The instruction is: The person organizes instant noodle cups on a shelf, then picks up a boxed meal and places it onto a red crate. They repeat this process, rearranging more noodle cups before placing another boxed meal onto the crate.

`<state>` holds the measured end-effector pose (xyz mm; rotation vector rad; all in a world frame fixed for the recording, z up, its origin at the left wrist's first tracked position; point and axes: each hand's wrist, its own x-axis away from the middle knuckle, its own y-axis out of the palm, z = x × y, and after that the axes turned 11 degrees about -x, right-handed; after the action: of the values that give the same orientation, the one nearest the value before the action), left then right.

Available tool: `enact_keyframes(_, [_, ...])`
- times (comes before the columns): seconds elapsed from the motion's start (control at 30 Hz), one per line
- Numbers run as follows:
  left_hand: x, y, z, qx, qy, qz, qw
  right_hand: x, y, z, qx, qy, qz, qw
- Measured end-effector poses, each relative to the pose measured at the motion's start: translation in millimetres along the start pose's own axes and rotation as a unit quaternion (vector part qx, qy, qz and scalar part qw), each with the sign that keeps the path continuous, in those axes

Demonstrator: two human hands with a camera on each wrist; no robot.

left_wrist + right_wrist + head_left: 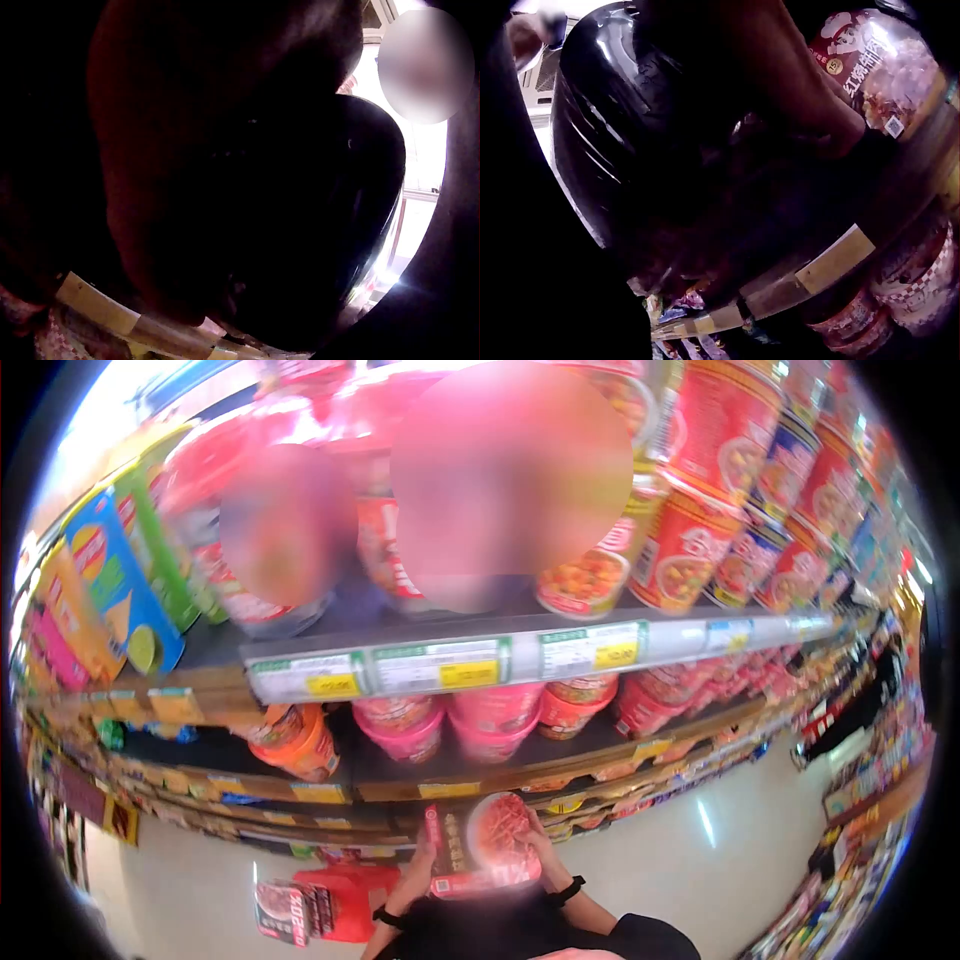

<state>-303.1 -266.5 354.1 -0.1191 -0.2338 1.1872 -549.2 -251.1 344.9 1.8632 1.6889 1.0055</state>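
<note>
A red and dark instant-meal pack (pixel 482 848) with a picture of a bowl on its face is held low in front of the body. My left hand (pixel 418 868) grips its left side, and my right hand (pixel 546 852) grips the right side. Black bands circle both wrists. In the right wrist view, a glossy black tub (pixel 607 127) fills the left and middle, with part of the right hand (pixel 802 82) beside it. The left wrist view is mostly dark, the left hand (pixel 165 150) lying against a black surface.
Ahead runs a shelf with price labels (pixel 440 665), bearing large tubs, red cup noodles (pixel 690 550) and chip packets (pixel 115 575). Pink noodle buckets (pixel 400 725) fill the shelf below. Near the floor at left lie a red item (pixel 360 900) and a boxed pack (pixel 280 913). Another shelf row lines the right.
</note>
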Motion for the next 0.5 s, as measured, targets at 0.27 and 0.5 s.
enact_keyframes(0.27, [27.1,0.7,41.1,-0.058,-0.091,0.114,0.988,-20.5,8.2,5.6,-0.027,0.088,-0.021,0.996])
enact_keyframes(0.5, [70.7,2.7,25.4,0.032,-0.093,0.246,0.964,-46.0,-9.4,54.5,-0.037,0.191,-0.063,0.979])
